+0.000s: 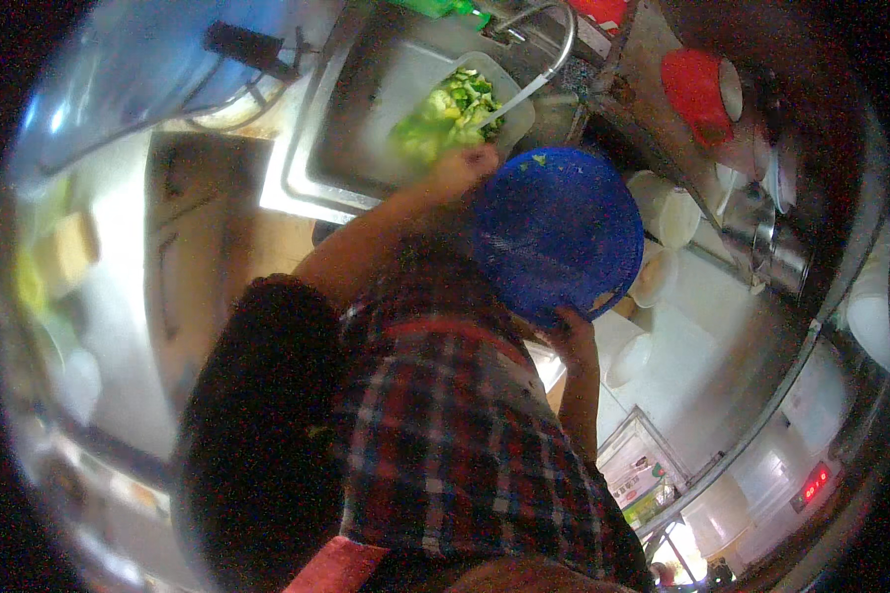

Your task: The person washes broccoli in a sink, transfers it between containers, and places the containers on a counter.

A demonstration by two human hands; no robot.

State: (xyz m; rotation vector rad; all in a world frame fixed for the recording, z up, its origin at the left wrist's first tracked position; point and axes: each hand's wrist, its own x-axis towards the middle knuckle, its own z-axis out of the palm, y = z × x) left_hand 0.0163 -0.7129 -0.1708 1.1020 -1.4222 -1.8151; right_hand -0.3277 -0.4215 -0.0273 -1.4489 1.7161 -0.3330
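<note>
A round blue plastic basket point(560, 233) is tipped in front of me, with a few green scraps near its upper rim. My right hand point(575, 337) grips the lower rim. Blurred, my left hand point(475, 159) is beside the basket's upper left rim, at the near edge of the vegetables; whether it holds anything is unclear. Chopped green vegetables point(456, 111) fill part of a translucent plastic tub point(518, 122) in the stainless steel sink point(297, 167). From the curved faucet point(567, 37), water point(523, 95) runs onto the vegetables.
A green bottle point(452, 9) lies at the sink's far edge. White containers point(667, 211) line the counter point(704, 296) at right, near metal pots point(775, 244) and a red container point(697, 93). At left, a black cylindrical object point(245, 48) stands by the sink.
</note>
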